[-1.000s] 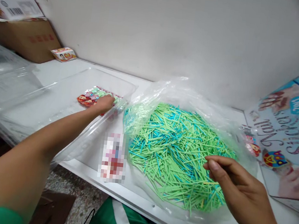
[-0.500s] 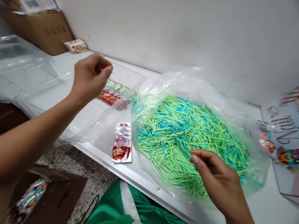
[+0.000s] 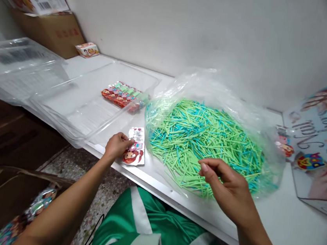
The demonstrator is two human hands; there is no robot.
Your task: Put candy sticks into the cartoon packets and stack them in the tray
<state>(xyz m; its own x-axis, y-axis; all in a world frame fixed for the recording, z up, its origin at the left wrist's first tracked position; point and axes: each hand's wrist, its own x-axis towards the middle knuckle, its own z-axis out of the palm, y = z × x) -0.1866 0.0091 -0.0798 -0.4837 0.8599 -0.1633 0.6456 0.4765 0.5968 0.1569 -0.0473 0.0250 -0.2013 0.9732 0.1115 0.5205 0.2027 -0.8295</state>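
My left hand [image 3: 117, 145] rests at the white table's front edge, its fingers pinched on the left side of a small sticker packet [image 3: 136, 151] with a red-haired cartoon figure. My right hand [image 3: 227, 186] hovers over the near edge of an open clear bag of green and blue sticks [image 3: 202, 142], thumb and forefinger pinched together; whether a stick is between them I cannot make out. A clear plastic tray [image 3: 74, 100] to the left holds a row of finished packets [image 3: 123, 94].
A second clear tray [image 3: 13, 62] lies further left. Cardboard boxes [image 3: 52, 31] and a small carton [image 3: 86, 49] stand by the wall. A nail-sticker display card [image 3: 320, 144] leans at the right. A brown box with packets [image 3: 9, 207] sits on the floor.
My left hand left the tray, rose, then came down to the loose packet at the table edge. My right hand drifted left along the bag's near side, staying pinched.
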